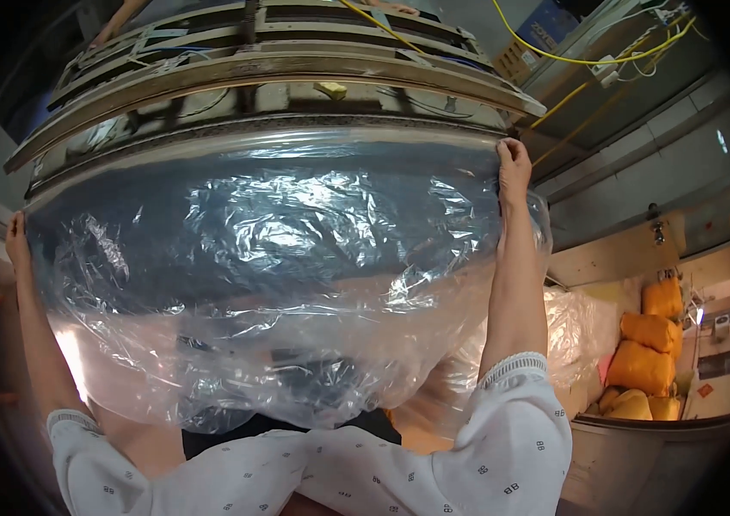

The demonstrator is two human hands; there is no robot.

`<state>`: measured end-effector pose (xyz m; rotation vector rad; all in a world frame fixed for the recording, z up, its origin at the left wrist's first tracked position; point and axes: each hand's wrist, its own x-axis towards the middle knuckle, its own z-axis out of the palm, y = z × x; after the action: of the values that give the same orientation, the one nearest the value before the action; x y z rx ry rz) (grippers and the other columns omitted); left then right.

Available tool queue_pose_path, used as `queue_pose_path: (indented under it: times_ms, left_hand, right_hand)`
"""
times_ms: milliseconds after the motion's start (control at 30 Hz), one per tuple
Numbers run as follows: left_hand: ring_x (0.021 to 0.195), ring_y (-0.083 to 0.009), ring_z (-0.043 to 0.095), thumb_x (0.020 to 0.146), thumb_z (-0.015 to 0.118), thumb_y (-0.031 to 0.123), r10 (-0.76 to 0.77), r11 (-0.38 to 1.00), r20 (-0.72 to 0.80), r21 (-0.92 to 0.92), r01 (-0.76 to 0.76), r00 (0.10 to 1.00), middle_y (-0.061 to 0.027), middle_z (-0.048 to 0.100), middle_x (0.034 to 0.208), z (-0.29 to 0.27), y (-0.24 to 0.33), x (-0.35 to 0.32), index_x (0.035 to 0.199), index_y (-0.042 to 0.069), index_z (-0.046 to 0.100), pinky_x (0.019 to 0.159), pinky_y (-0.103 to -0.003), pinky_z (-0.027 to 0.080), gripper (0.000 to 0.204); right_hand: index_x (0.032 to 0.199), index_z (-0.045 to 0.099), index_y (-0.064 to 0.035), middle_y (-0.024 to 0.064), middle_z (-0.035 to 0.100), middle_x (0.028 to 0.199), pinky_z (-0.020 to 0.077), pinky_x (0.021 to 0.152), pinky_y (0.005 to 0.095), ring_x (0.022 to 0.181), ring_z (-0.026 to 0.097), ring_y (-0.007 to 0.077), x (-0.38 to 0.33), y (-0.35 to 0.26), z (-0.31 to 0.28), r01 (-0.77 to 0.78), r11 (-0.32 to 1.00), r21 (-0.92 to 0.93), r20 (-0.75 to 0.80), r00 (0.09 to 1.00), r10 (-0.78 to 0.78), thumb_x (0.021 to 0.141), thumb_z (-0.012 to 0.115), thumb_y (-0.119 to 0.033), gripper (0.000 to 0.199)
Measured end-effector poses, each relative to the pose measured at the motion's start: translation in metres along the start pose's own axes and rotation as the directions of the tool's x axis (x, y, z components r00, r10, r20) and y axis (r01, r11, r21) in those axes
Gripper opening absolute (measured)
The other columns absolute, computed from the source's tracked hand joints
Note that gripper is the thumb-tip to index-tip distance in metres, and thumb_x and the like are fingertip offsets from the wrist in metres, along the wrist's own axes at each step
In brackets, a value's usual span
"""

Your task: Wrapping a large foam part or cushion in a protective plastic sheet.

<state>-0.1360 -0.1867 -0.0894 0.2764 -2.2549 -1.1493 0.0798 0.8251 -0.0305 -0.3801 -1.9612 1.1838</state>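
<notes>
A wide sheet of clear plastic film (296, 206) spreads between my arms, wrinkled and shiny. Its far edge lies along a dark, slab-like ledge, and its near part hangs in loose folds against my body. At the far right corner, my right hand (514, 168) is closed, pinching the film's edge between thumb and fingers. My left hand (16, 238) is at the film's left edge, with its fingers closed on it and partly hidden by the angle. A dark surface shows through the film. I cannot tell whether the film is one layer or a bag.
Beyond the film stands a slatted wooden frame (296, 64), with a small yellow block (330, 89) below it. Another person's arm (117, 23) reaches in behind. Yellow cable (554, 60) loops near a white power strip (609, 78). Orange sacks (642, 365) are piled at right.
</notes>
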Motion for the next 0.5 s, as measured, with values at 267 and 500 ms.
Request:
queue_pose_path:
  times_ms: [267, 500]
  left_hand:
    - [0.103, -0.0135, 0.053, 0.087, 0.059, 0.035, 0.007, 1.000, 0.074, 0.012, -0.007, 0.997, -0.0034, 0.061, 0.110, 0.026, 0.008, 0.037, 0.112, 0.007, 0.063, 0.088, -0.023, 0.038, 0.038]
    - [0.105, -0.0156, 0.053, 0.082, 0.064, 0.038, -0.010, 0.998, 0.089, 0.063, 0.004, 0.996, -0.0093, 0.061, 0.110, 0.038, -0.018, 0.065, 0.114, 0.002, 0.061, 0.088, -0.024, 0.038, 0.048]
  right_hand:
    - [0.086, 0.063, -0.0005, 0.0049, 0.062, 0.079, 0.0432, 0.071, 0.0257, 0.074, 0.055, 0.0116, 0.024, 0.006, 0.018, -0.007, 0.963, -0.268, 0.006, 1.000, 0.009, 0.079, 0.062, -0.019, 0.019]
    - [0.083, 0.056, 0.0005, 0.0105, 0.052, 0.085, 0.0422, 0.074, 0.0321, 0.077, 0.052, 0.0226, 0.031, 0.002, 0.022, -0.009, 0.869, -0.496, -0.158, 0.984, -0.080, 0.074, 0.064, -0.022, 0.025]
